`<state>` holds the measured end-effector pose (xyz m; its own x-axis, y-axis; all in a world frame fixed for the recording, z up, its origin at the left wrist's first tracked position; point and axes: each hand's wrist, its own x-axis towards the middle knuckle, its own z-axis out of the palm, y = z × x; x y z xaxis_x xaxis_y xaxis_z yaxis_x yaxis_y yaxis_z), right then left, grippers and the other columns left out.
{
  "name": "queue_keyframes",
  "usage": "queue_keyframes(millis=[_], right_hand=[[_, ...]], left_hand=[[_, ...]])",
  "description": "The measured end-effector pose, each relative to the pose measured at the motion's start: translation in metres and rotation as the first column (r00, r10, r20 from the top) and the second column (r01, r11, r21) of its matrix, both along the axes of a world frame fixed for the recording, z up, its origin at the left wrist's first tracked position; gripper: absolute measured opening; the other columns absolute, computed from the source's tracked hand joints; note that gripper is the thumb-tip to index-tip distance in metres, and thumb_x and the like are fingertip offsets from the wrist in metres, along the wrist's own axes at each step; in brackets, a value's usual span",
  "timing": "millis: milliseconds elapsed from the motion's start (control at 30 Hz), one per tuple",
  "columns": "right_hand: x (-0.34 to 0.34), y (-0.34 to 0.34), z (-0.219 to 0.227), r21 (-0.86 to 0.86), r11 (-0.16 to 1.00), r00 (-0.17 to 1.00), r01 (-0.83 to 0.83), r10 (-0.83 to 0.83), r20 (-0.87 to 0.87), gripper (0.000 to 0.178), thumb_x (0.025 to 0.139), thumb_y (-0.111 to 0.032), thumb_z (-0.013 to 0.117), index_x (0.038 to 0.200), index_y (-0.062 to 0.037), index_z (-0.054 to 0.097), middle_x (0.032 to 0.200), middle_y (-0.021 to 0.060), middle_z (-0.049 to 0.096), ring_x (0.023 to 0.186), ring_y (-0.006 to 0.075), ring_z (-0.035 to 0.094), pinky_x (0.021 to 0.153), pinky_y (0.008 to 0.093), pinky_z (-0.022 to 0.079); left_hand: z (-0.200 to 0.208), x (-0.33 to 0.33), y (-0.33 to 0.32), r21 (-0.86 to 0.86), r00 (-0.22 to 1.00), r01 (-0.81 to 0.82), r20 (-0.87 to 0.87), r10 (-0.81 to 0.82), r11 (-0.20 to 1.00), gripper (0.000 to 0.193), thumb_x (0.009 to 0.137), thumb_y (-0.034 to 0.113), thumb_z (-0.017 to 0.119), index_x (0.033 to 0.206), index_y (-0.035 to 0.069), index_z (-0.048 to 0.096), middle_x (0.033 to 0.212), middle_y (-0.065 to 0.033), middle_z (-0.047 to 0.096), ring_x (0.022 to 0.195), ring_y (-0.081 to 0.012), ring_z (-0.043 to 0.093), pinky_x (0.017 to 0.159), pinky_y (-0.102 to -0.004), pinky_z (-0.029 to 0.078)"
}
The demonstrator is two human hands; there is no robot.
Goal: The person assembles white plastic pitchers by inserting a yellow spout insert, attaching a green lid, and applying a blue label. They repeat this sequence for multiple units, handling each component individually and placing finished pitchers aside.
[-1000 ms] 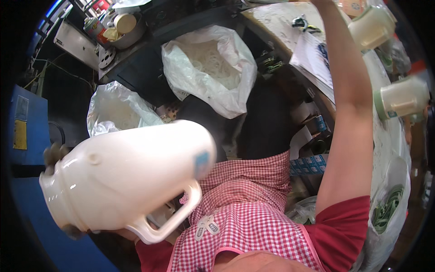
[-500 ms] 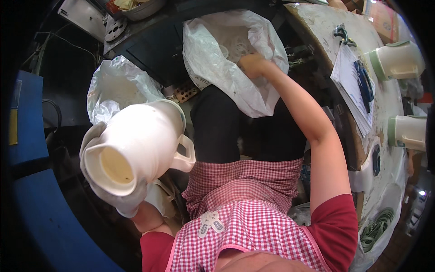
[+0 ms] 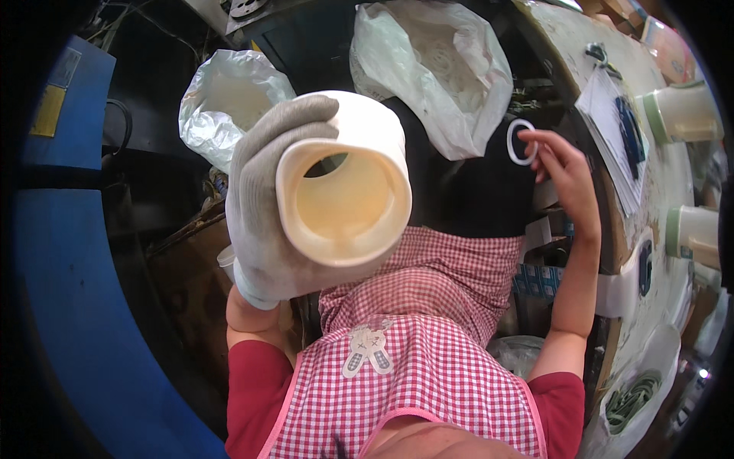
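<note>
My left hand [image 3: 256, 191], in a grey glove, is closed around a cream-white plastic jug body [image 3: 371, 126]. The jug is tilted, its wide spouted mouth turned toward me, and a dark gap shows through its inside. Its handle is out of sight. To the right, over my dark-trousered leg, the bare fingers of my right hand [image 3: 569, 172] pinch a thin white ring [image 3: 511, 147]. Just beyond that hand, a white plastic bag [image 3: 390, 73] stands open with several similar pale rings [image 3: 451, 61] inside.
Another plastic bag [image 3: 202, 122] stands at the far left, near a blue cabinet [image 3: 65, 268]. On the right, a worn bench [image 3: 650, 206] carries papers [image 3: 608, 138] and two jugs with green rims [image 3: 680, 113]. Below it hangs a bag of green rings [image 3: 634, 402].
My right hand has come out of the bag and moved right and nearer, now with a ring. My left hand has brought the jug rightward and turned its mouth toward me.
</note>
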<state>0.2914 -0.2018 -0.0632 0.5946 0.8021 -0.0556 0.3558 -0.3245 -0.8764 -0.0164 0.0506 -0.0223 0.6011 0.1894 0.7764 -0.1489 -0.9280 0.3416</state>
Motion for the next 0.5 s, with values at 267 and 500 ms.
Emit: queue_keyframes(millis=[267, 500], right_hand=[[-0.066, -0.045, 0.029, 0.146, 0.986, 0.690, 0.074, -0.157, 0.707, 0.015, 0.089, -0.010, 0.079, 0.099, 0.0002, 0.073, 0.099, 0.0125, 0.066, 0.095, 0.0253, 0.070, 0.078, 0.0373, 0.055], [-0.162, -0.008, 0.105, 0.579, 0.750, 0.912, -0.320, 0.410, -0.027, 0.055, 0.089, 0.010, 0.059, 0.143, 0.0006, 0.057, 0.140, 0.0248, 0.062, 0.118, 0.0348, 0.069, 0.081, 0.0347, 0.062]], left_hand=[[0.020, 0.016, -0.042, -0.036, 0.996, 0.080, -0.031, -0.082, 0.996, 0.081, 0.060, 0.028, 0.100, 0.127, 0.006, 0.060, 0.132, -0.0152, 0.064, 0.119, -0.0346, 0.065, 0.098, -0.0453, 0.054], [0.023, 0.016, -0.059, -0.008, 0.978, 0.122, -0.170, -0.122, 0.992, 0.083, 0.060, 0.031, 0.097, 0.131, 0.007, 0.060, 0.136, -0.0122, 0.063, 0.124, -0.0369, 0.061, 0.107, -0.0498, 0.047]])
